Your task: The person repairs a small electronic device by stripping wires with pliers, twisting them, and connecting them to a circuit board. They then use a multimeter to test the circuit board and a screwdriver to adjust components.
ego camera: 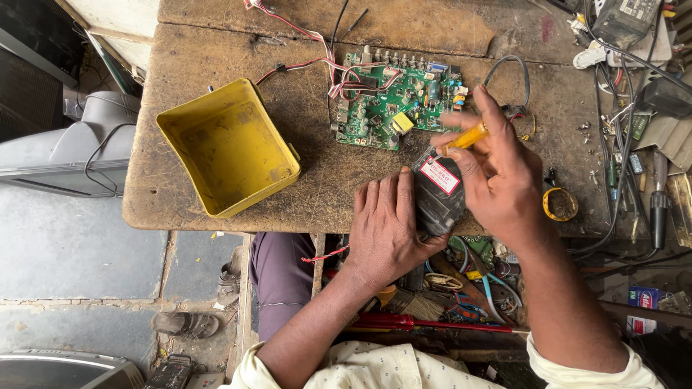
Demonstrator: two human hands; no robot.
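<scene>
Black plastic adapter block with a white and red label sits at the near edge of the worn wooden worktop, right of centre, held between both hands.

Both forearms come up from the near edge in pale patterned sleeves. The left hand lies palm down with its fingers curled over the left side of the block, gripping it against the worktop edge. The right hand is raised above the block's right side, wrist bent, fingers pressed together around a yellow-handled screwdriver whose tip points down at the label end of the block.

The worktop is rough, stained and scratched. To the left stands an open yellow metal box, tilted. At the far middle lies a green circuit board with red and white wires running off to the far left. A black cable loop lies just right of the board. The right end is crowded with tools, cables and a roll of yellow tape. Below the near edge, an open shelf holds loose tools, among them a red-handled tool. At left a grey stone floor shows, with a sandal on it.
</scene>
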